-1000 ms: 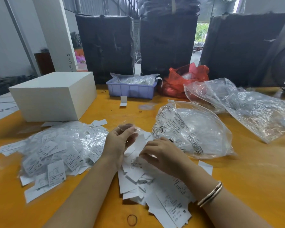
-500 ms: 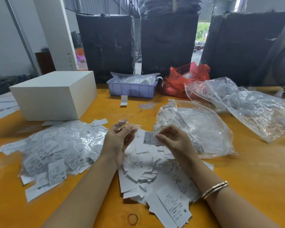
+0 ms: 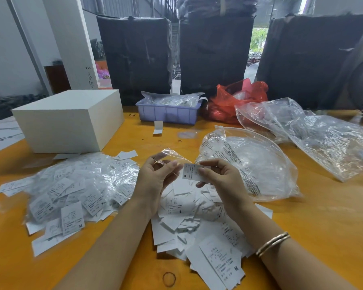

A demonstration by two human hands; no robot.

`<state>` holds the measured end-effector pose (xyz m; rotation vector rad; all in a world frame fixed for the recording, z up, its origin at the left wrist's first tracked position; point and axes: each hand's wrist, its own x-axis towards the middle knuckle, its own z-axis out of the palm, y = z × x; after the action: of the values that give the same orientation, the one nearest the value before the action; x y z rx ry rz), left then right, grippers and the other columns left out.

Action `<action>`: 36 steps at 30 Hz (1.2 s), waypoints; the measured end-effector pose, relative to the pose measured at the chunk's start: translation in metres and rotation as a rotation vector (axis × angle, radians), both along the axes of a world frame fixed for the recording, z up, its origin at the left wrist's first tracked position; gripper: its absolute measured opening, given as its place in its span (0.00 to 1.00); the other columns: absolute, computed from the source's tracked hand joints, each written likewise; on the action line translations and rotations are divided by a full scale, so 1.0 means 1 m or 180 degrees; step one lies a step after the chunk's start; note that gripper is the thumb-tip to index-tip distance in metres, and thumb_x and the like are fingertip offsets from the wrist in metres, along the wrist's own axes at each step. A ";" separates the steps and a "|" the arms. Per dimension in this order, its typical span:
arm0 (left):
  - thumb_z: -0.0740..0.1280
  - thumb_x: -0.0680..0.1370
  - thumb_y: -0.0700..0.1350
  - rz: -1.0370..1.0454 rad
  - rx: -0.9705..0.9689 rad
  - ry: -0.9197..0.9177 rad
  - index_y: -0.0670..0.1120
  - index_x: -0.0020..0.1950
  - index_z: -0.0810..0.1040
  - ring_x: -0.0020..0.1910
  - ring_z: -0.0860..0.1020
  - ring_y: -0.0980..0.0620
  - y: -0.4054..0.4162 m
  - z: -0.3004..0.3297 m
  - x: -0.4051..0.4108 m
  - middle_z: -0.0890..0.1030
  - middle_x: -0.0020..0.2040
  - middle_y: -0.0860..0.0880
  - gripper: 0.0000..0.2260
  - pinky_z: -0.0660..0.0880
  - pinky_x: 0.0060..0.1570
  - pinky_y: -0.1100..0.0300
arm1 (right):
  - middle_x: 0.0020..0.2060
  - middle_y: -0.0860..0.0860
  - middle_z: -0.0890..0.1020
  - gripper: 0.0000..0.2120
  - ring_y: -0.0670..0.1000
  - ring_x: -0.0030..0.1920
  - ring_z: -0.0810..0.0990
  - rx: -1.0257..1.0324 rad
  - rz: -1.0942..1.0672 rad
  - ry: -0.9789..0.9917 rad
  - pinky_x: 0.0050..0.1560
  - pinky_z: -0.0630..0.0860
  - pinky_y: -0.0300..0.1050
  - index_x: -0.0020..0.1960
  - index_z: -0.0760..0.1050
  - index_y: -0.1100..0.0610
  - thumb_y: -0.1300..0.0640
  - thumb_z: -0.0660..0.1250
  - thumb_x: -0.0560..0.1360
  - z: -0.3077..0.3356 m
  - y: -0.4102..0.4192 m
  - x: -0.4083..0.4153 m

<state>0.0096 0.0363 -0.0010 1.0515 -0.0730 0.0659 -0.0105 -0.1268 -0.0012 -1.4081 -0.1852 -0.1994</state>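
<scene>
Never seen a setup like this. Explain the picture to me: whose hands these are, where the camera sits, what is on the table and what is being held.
There is no machine here. A person works with bare hands, and one camera worn on the head looks forward and down at them. The left hand holds a small clear bag. The right hand pinches a white size label marked M, close beside that bag. On the orange table, a heap of loose labels lies under the hands and a pile of bagged labels to the left. Farther back are a white box, a lilac tray and a red plastic bag. A large clear bag sits on the right, and a rubber band lies nearest the camera.
</scene>
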 end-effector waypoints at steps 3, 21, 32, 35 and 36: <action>0.73 0.66 0.37 -0.0049 0.0159 -0.0062 0.45 0.52 0.75 0.44 0.82 0.49 -0.003 0.001 -0.001 0.80 0.44 0.43 0.16 0.78 0.39 0.64 | 0.37 0.55 0.83 0.04 0.52 0.31 0.81 -0.0030 -0.0104 -0.0096 0.32 0.77 0.38 0.47 0.77 0.62 0.66 0.69 0.72 -0.001 -0.001 0.001; 0.73 0.66 0.37 -0.0110 0.0076 -0.0156 0.44 0.54 0.74 0.43 0.83 0.50 -0.005 -0.002 -0.002 0.80 0.41 0.45 0.19 0.78 0.40 0.63 | 0.33 0.52 0.83 0.04 0.51 0.27 0.79 -0.0052 -0.0129 -0.0072 0.31 0.75 0.37 0.45 0.77 0.61 0.68 0.68 0.72 -0.003 -0.004 0.004; 0.73 0.71 0.43 -0.0429 0.1560 -0.0067 0.53 0.55 0.77 0.44 0.82 0.56 -0.004 -0.003 -0.003 0.85 0.44 0.50 0.15 0.75 0.38 0.64 | 0.34 0.51 0.83 0.06 0.49 0.26 0.76 -0.0399 -0.0308 -0.0259 0.27 0.74 0.39 0.48 0.75 0.58 0.63 0.70 0.73 -0.006 0.003 0.000; 0.71 0.74 0.45 -0.0335 0.1686 -0.0058 0.54 0.55 0.77 0.43 0.81 0.59 -0.001 -0.001 -0.003 0.85 0.44 0.52 0.12 0.70 0.42 0.61 | 0.35 0.51 0.81 0.04 0.47 0.25 0.75 -0.0322 -0.0336 -0.0210 0.27 0.72 0.35 0.48 0.75 0.58 0.61 0.69 0.74 -0.006 0.004 0.001; 0.71 0.74 0.44 -0.0249 0.1646 -0.0052 0.54 0.54 0.77 0.43 0.81 0.58 -0.001 0.000 -0.003 0.85 0.43 0.52 0.11 0.70 0.43 0.60 | 0.36 0.52 0.81 0.04 0.47 0.25 0.76 -0.0173 -0.0335 -0.0159 0.28 0.72 0.33 0.48 0.75 0.59 0.61 0.68 0.75 -0.005 0.003 0.002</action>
<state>0.0064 0.0352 -0.0012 1.5633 -0.1513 -0.0175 -0.0088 -0.1239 -0.0067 -1.4689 -0.1587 -0.3186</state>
